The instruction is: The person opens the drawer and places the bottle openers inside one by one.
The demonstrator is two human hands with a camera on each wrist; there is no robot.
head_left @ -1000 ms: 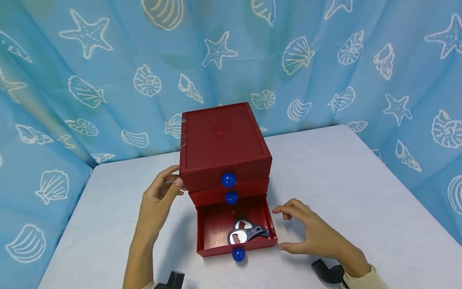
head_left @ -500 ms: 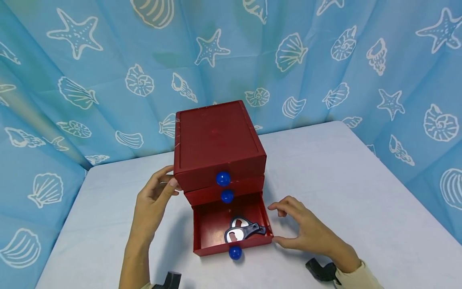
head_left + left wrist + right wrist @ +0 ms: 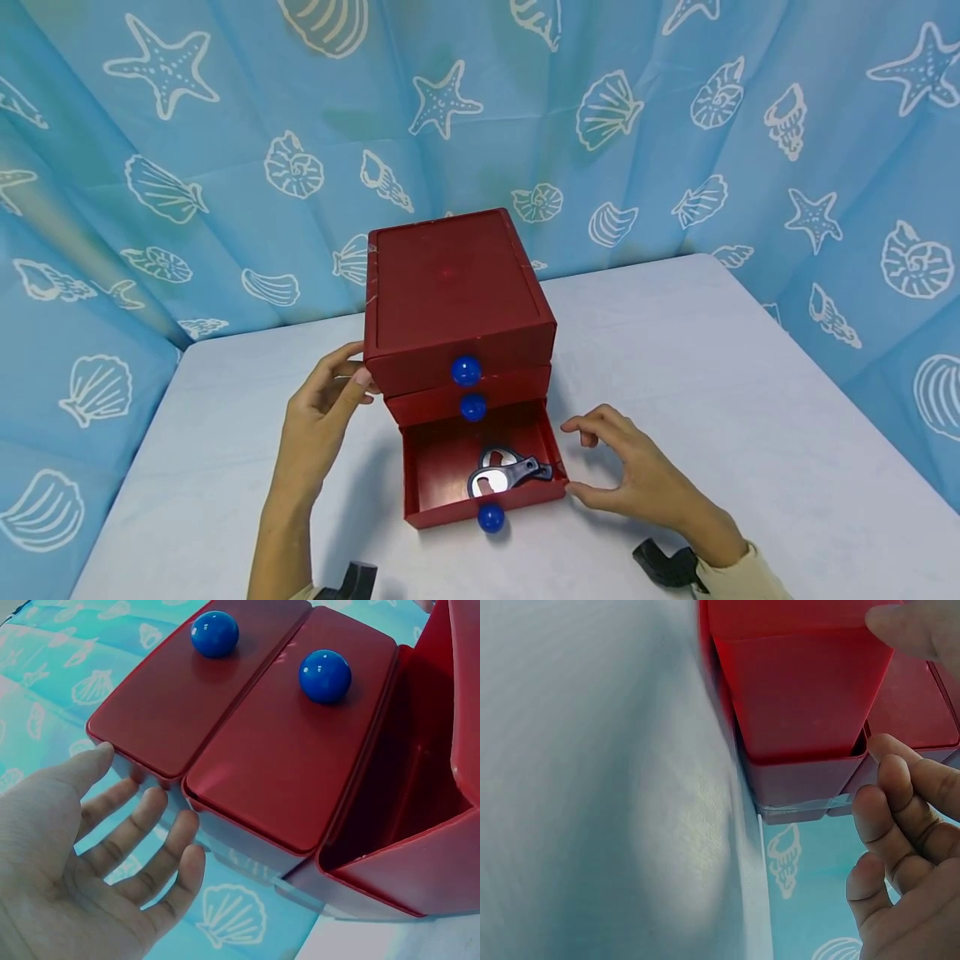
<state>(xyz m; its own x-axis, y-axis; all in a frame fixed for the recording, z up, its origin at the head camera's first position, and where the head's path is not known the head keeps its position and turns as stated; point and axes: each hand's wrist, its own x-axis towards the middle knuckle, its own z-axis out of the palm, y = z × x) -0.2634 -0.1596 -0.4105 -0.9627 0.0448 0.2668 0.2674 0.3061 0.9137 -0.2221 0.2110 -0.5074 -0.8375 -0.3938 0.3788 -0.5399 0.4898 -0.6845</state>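
Observation:
A small red three-drawer cabinet [image 3: 457, 283] stands on the table, its bottom drawer [image 3: 438, 483] pulled out. Two bottle openers [image 3: 492, 481] with dark handles and pale metal heads lie overlapping in that drawer, toward the right. At the cabinet's left side, my left hand [image 3: 318, 421] rests its thumb near the upper front corner, fingers spread along the side. My right hand [image 3: 633, 467] is to the right of the bottom drawer, thumb touching its front right corner. Its other fingers are bent beside the drawer's side and hold nothing.
Each drawer front carries a round blue knob [image 3: 491, 518]. The two upper drawers are closed. A white cloth covers the table [image 3: 675, 350], and a blue curtain [image 3: 480, 158] with shell and starfish prints hangs behind and at both sides.
My right hand has come slightly closer to the drawer, so that its thumb now meets the front corner. The left hand keeps its place on the cabinet. The head view has shifted a little.

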